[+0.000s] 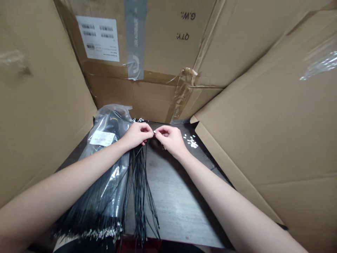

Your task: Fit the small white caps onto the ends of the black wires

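Observation:
My left hand [137, 134] is closed in a pinch above a bunch of thin black cables [139, 182], and a cable seems to run up into its fingers. Close against it, my right hand [170, 138] pinches a small white plastic piece [154, 132] between thumb and forefinger. The fingertips of both hands nearly meet at that piece. Loose white pieces [193, 143] of similar size lie scattered to the right. More small white pieces [139, 120] lie behind my left hand.
A clear plastic bag [113, 116] with a white label [102, 138] holds many black cables, their metallic ends [100, 232] toward me. Cardboard walls [147, 98] enclose the dark tabletop [173, 196] at the back, left and right.

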`<state>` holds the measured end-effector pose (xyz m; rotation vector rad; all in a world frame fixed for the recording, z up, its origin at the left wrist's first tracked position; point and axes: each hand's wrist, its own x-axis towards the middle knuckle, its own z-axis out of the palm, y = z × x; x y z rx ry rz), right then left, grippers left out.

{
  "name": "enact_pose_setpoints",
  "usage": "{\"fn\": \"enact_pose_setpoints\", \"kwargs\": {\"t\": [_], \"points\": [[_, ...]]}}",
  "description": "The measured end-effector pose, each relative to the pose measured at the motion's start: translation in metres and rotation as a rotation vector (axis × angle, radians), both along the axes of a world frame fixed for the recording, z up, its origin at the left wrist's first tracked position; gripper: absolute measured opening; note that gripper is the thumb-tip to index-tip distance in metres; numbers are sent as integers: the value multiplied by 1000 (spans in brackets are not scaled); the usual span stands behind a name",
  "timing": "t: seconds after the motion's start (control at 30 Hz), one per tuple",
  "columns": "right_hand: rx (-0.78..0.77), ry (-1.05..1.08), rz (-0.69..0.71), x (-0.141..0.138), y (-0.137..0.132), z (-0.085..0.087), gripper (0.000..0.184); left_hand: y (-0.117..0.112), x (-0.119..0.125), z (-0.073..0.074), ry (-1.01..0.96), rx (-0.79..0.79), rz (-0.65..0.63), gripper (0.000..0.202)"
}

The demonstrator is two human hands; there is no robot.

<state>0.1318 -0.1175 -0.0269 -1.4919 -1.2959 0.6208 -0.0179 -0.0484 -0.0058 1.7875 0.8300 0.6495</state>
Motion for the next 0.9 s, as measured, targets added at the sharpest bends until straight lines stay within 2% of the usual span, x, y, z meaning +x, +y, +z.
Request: {"fn": "enact_pose_setpoints", "kwargs": {"t": [0.4,0.63,0.9], "points": [[-39,78,63,4,1,-2,24,1,0,-1,20,16,-14,8],[52,41,61,2,2,-7,23,1,0,0,10,-7,-13,6],[28,151,52,1,1,-1,20,2,0,-2,9,-4,-16,6]]}}
